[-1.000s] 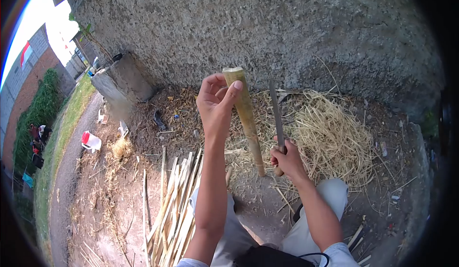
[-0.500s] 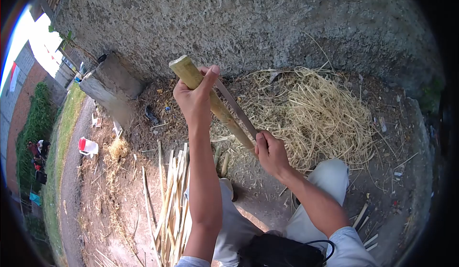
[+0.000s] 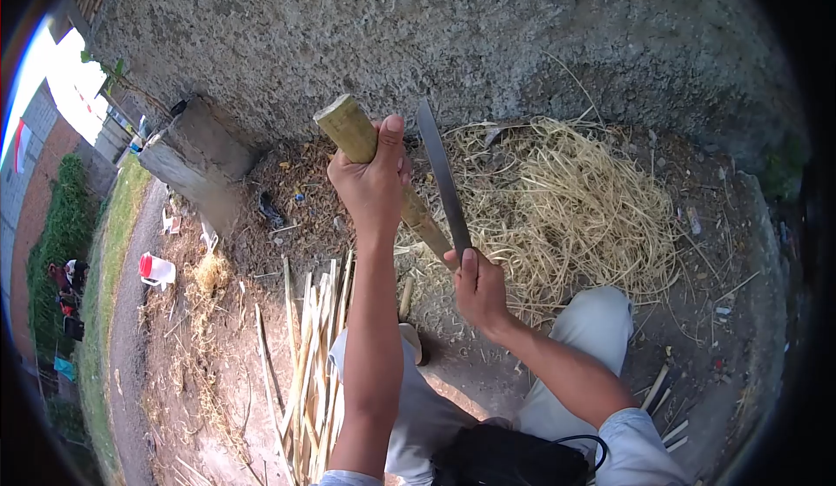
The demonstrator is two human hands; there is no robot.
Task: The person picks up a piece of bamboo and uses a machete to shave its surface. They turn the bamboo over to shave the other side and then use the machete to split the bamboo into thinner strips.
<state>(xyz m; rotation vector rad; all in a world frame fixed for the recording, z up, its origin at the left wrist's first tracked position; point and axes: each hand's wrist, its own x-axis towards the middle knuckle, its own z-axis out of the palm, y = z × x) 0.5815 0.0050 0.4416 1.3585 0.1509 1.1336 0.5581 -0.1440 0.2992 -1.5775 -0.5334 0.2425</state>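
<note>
My left hand [image 3: 370, 177] is wrapped round the upper part of a bamboo pole [image 3: 348, 129], whose cut end points up toward the wall. The pole slants down to the right, and its lower end is hidden behind my right hand [image 3: 479, 290]. In that hand is the handle of a long, dark machete [image 3: 442, 172]. The blade stands up and to the right of the pole, its tip apart from my left hand. A gap shows between blade and pole.
A heap of pale shavings [image 3: 601, 212] lies by the rough wall [image 3: 435, 42]. Split bamboo strips [image 3: 313, 355] lie at lower left. A jug with a red lid [image 3: 158, 269] stands farther left, near a concrete block [image 3: 205, 151]. More strips [image 3: 657, 390] lie at right.
The machete blade has swung away from the pole to a steeper angle, and its tip now shows. My right hand has moved slightly left and down; my left hand has shifted a little right.
</note>
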